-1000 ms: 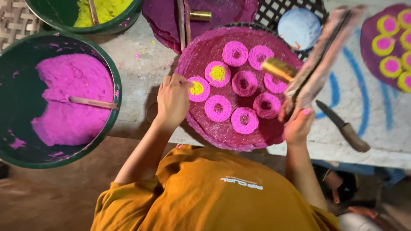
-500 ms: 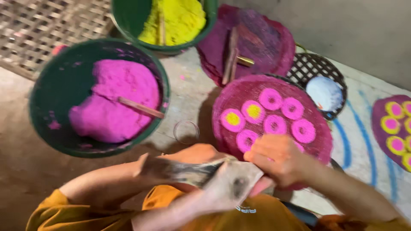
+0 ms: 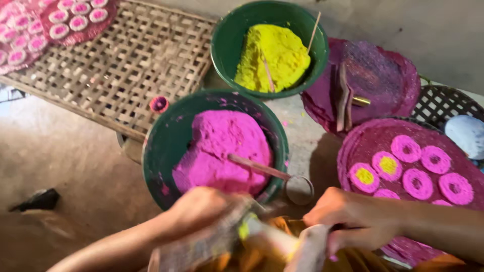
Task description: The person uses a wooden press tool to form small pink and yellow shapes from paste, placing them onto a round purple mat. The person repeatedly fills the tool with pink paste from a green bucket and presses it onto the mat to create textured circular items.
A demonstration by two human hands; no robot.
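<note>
Low at the near edge, a pale, blurred strip [image 3: 272, 242], smeared pink and yellow, runs between both hands. The left hand [image 3: 206, 211] wraps its fingers around one end; the right hand [image 3: 348, 216] closes its fingers on the other. What the strip is stays too blurred to tell.

Just beyond the hands sits a green bowl of pink powder [image 3: 217, 146] with a wooden stick [image 3: 257, 166] lying in it. To the right, a magenta tray [image 3: 363, 146] carries pink rings [image 3: 406, 148], some with yellow centres. Farther off stands a green bowl of yellow powder [image 3: 269, 50]. A woven bamboo mat [image 3: 126, 60] spreads far left, with bare floor [image 3: 65, 171] open near left.
</note>
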